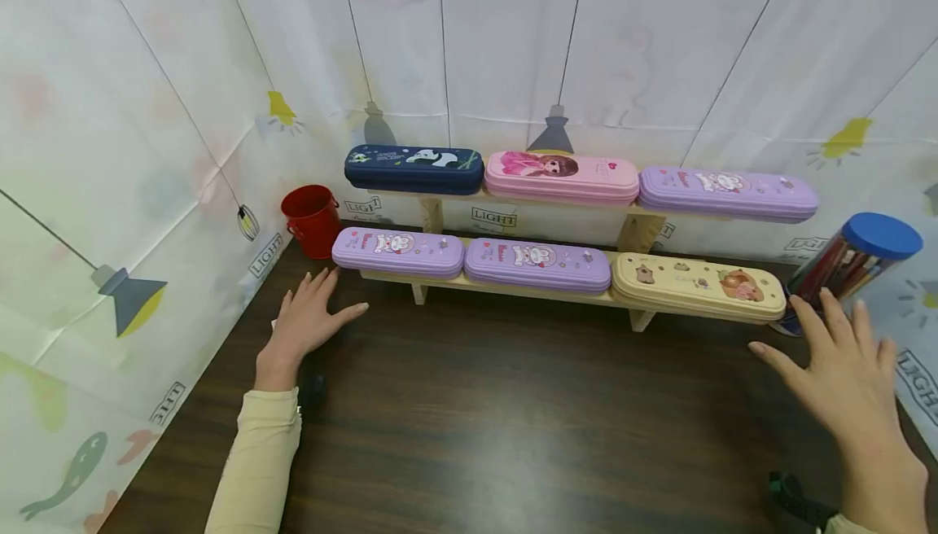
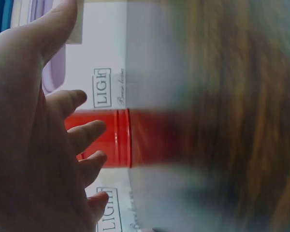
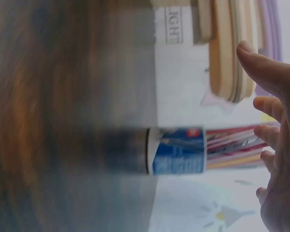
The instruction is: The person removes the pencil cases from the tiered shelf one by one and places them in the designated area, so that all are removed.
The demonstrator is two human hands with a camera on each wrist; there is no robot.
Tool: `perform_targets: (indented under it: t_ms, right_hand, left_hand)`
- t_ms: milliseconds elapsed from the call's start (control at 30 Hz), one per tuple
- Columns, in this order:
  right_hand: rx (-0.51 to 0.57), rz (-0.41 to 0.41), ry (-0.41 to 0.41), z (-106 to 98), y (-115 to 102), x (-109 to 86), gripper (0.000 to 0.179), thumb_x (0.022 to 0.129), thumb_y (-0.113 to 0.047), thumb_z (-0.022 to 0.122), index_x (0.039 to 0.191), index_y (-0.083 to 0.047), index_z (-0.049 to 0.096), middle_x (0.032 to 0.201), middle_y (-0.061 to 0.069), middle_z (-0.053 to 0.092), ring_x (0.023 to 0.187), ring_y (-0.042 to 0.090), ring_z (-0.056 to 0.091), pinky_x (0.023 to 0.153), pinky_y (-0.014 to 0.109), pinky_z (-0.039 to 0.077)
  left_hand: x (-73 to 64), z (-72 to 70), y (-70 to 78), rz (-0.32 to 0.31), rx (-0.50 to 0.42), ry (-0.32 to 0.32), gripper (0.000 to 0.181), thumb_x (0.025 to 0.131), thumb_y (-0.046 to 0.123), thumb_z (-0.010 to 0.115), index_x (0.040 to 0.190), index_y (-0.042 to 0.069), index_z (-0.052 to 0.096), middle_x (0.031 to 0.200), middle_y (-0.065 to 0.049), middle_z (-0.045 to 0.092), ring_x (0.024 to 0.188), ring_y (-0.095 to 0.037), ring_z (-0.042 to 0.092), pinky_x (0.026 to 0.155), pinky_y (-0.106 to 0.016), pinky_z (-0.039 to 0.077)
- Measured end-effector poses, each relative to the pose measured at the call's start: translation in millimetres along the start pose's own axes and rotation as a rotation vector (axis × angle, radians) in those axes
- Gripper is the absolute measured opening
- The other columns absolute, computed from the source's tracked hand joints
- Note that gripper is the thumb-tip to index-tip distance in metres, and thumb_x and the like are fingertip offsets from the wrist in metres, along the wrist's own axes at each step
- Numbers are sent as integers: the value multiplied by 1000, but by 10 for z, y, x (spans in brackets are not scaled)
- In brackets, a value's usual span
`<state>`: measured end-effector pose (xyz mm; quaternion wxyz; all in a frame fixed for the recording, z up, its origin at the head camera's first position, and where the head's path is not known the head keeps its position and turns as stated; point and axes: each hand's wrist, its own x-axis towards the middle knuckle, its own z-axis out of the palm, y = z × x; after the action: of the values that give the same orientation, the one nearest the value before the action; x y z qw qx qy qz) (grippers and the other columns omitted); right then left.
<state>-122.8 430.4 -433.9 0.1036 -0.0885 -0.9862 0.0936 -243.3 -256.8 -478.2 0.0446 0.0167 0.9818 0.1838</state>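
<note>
My left hand point(image 1: 306, 318) hovers with fingers spread near the left end of the lower shelf, holding nothing. Just beyond its fingertips are a red bucket point(image 1: 315, 229) and a purple pencil case point(image 1: 399, 253). On the right, my other hand point(image 1: 843, 363) is spread too, its fingers overlapping a clear tube of pencils with a blue lid point(image 1: 883, 234) in the head view. In the right wrist view a gap shows between the fingertips and this tube point(image 3: 179, 151). A yellow pencil case point(image 1: 696, 286) with animal pictures lies near the right thumb.
A two-step wooden rack point(image 1: 637, 229) bears the cases in two rows. Its lower row also has a second purple case point(image 1: 538, 264). Above lie a navy panda case point(image 1: 414, 169), a pink case point(image 1: 560, 177) and a purple one point(image 1: 729, 194). Patterned cloth walls surround the dark wooden table point(image 1: 513, 404).
</note>
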Motion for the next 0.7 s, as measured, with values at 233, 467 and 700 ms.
perform_targets:
  t_ms: [233,467,700]
  right_hand:
    - [38,-105,76,-39,-234,112,98,88,-67,59,159,-12,19,165,23,6,153,42,-12,117,76,-10]
    - [118,-206,111,-43,-412,216,84,88,-56,67,153,-14,33,164,22,16,154,42,-5,118,75,-10]
    - [185,-331,117,-30,-632,348,73,86,-39,75,145,-8,44,159,25,29,154,41,6,121,72,-7]
  left_hand:
    - [93,8,49,6,-110,-20,111,81,87,41,160,13,18,165,-12,22,155,-39,9,122,-71,7]
    - [144,42,86,-35,-226,-91,110,82,85,43,160,14,16,166,-14,17,154,-40,11,123,-67,11]
    - [199,97,162,-65,-408,-137,110,82,84,47,160,13,14,167,-12,17,153,-38,19,123,-64,19]
